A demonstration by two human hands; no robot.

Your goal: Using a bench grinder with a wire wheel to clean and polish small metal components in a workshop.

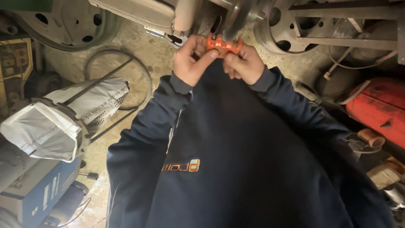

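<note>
Both hands pinch one small orange clamp-like part (224, 44) held crosswise under the metal disc (234, 17): left hand (193, 63) on its left end, right hand (244, 64) just below its right end.

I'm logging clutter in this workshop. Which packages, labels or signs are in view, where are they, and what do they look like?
Paper sack: left, on the floor, lying rumpled, white-grey with dark print.
Blue box: lower left, white labels.
Sweater logo: chest, orange.
</note>
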